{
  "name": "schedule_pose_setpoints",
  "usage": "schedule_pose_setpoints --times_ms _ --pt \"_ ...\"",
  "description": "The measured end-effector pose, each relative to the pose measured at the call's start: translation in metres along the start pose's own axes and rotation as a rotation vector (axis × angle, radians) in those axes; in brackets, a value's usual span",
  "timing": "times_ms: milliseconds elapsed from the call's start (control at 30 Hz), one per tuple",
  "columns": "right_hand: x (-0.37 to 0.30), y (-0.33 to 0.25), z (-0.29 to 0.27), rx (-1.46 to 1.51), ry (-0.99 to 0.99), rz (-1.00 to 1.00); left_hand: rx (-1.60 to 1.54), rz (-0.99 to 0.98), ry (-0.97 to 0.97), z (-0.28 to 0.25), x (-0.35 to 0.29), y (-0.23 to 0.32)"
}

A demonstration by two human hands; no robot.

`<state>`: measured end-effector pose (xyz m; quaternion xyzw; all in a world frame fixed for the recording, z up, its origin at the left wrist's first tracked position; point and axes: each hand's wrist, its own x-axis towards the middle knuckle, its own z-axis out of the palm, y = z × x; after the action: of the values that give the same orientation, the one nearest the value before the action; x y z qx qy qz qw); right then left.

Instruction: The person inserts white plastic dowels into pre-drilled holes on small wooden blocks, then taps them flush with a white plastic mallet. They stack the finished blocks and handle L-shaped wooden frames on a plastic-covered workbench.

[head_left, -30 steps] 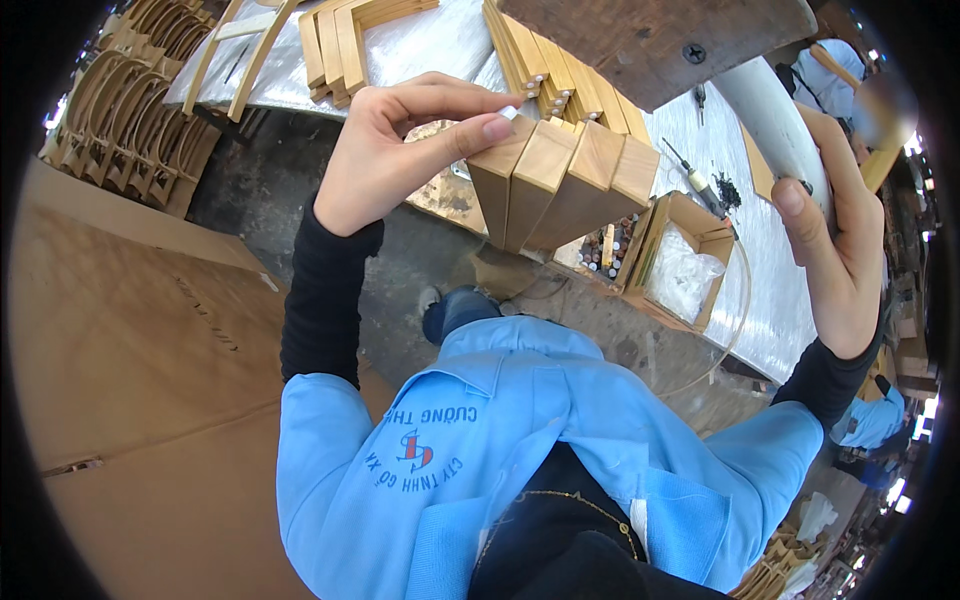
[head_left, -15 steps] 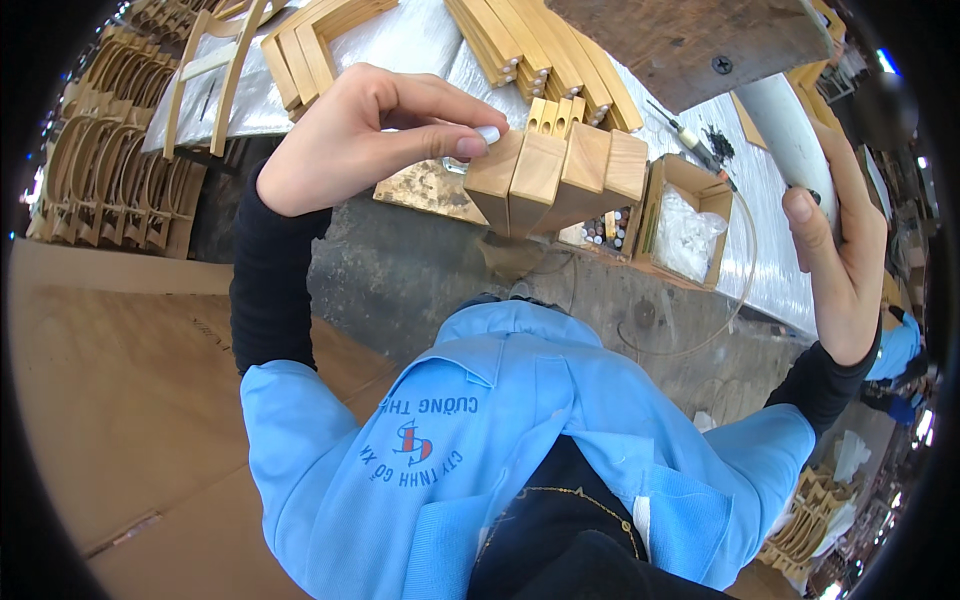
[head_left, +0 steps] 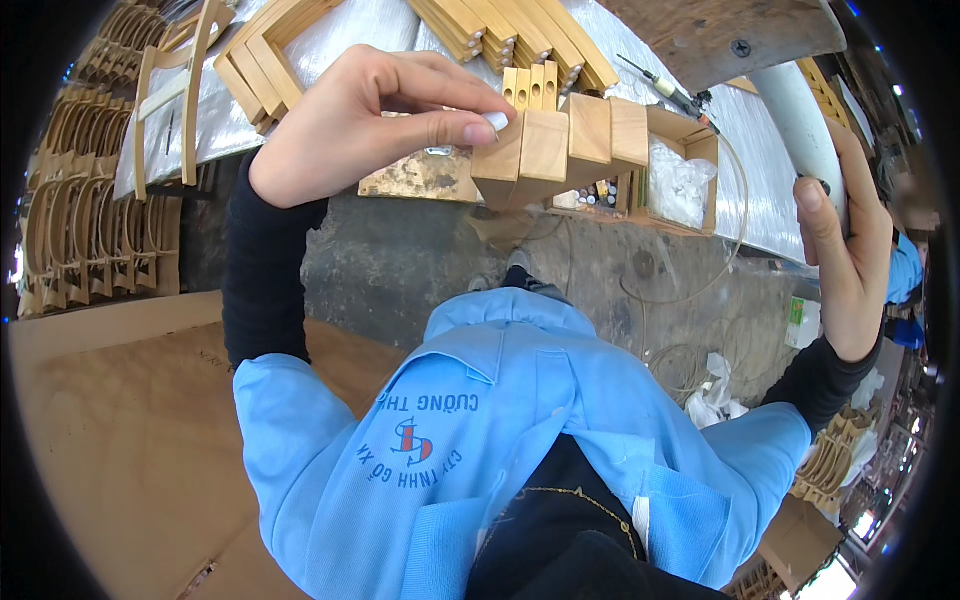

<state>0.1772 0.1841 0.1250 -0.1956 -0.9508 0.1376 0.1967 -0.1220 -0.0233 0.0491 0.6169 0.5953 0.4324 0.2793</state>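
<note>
Thumb and forefinger of the left hand were pinched together on a small white piece, held at the left end of a row of wooden blocks; contact could not be told. The right hand, farther off, was clamped round a grey handle whose long axis slanted up-left to a brown slab, up-right of the piece. Open room showed between slab and pinch; a box appeared just beyond the blocks' right side

green-and-white box: now visible | white plastic on floor, drilled wooden ends: more exposed
</note>
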Motion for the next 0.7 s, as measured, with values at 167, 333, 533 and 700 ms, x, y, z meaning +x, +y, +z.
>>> schedule_pose_setpoints --times_ms 167,333,533,700 --pt "-0.008 -0.007 0.002 -0.003 -0.011 0.031 -0.001 0.016 -0.014 -0.002 0.0 -0.003" --pt "-0.015 -0.015 0.004 0.007 -0.007 0.049 0.011 0.052 -0.03 -0.002 0.001 -0.003" --pt "-0.022 -0.025 0.002 0.011 -0.016 0.087 0.071 -0.033 -0.059 -0.006 0.002 0.005" --pt "-0.029 -0.029 0.001 -0.069 -0.068 0.092 0.064 -0.029 -0.048 -0.006 0.0 0.003"
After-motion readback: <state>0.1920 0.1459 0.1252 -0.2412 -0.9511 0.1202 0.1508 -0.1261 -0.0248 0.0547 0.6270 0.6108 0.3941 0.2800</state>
